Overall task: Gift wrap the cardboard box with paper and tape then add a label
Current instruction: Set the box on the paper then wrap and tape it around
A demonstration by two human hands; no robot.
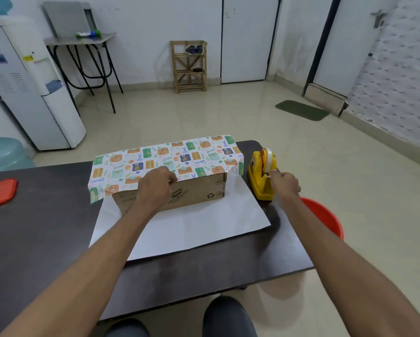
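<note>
Left hand (155, 183) presses floppy paper (170, 156) onto the stiff box (196, 193); right hand (286, 183) pinches sticky tape (268, 156) at the dispenser (260, 187).

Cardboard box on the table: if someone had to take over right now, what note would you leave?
Left hand holds the wrapping paper down on the cardboard box at its near top edge; finger pose unclear.
Right hand pinches the tape end at the yellow dispenser, right of the box.
Box sits on the paper on the dark table; the printed side covers its top, the near side is bare, and white paper lies flat toward the person.
Done: far flap pulled over the top.
Left: tape that flap, bring up the near flap, close both ends, add a label; none is in view.
</note>
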